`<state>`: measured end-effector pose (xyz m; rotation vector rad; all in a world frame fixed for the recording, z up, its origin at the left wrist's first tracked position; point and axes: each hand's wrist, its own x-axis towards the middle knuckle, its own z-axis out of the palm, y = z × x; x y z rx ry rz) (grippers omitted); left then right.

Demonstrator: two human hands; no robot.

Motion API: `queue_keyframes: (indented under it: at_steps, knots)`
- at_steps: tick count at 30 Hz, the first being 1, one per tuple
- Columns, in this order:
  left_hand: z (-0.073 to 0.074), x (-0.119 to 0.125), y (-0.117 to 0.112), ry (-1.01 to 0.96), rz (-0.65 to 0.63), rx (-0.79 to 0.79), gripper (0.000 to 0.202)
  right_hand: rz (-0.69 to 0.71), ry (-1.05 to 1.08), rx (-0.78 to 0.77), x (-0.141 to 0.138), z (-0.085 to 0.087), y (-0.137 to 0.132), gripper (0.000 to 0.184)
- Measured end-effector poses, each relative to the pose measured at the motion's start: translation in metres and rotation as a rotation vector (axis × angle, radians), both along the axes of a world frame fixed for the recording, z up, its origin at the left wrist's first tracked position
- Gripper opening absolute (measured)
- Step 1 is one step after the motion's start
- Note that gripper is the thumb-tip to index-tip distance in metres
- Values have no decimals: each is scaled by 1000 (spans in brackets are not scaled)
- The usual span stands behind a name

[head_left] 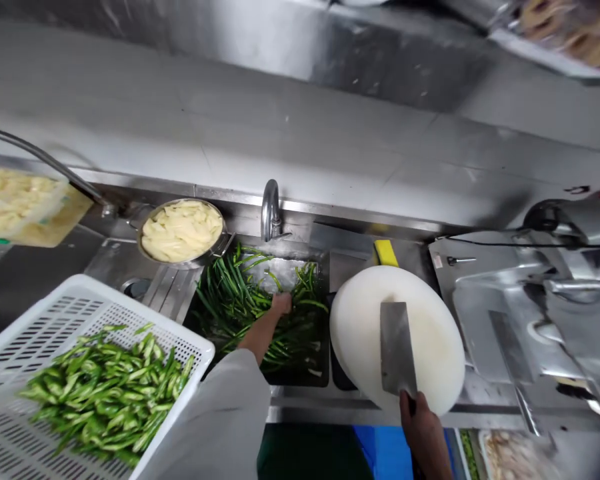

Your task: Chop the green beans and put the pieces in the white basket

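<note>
My left hand (281, 304) reaches down into the sink (300, 377), closed among long green stalks (235, 300) lying in water; what its fingers grip beyond the greens is hidden. My right hand (420, 427) holds the handle of a broad steel cleaver (396, 347), whose blade lies flat on a round white cutting board (430, 333) at the sink's right side.
A white slotted basket (95, 310) with cut green pieces sits at the near left. A metal bowl (180, 232) of pale slices stands behind the sink beside the tap (270, 210). A steel machine (555, 293) fills the right. A yellow sponge (385, 253) lies behind the board.
</note>
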<state>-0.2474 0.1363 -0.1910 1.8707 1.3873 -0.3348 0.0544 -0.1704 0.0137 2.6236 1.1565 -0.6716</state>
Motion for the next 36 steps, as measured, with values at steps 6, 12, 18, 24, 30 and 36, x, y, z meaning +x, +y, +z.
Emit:
queue_keyframes:
  at_steps: [6, 12, 18, 24, 30, 36]
  knots:
    - [81, -39, 52, -151, 251, 1, 35, 39, 12, 40, -1, 3, 0, 26]
    - [159, -57, 41, -575, 425, 95, 47, 82, 103, 128, 13, -7, -7, 35]
    - [182, -29, 0, -1083, 785, -48, 62, 57, 198, 105, 27, -13, -8, 37]
    - [180, -1, -15, -1031, 915, -72, 52, 25, 283, 115, 38, -18, -10, 43]
    - [185, 14, -17, -896, 885, -1, 35, 73, 250, 146, 44, -17, -9, 41]
    - [188, 20, -28, -533, 781, 235, 34, 103, 251, 154, 49, -14, -8, 41]
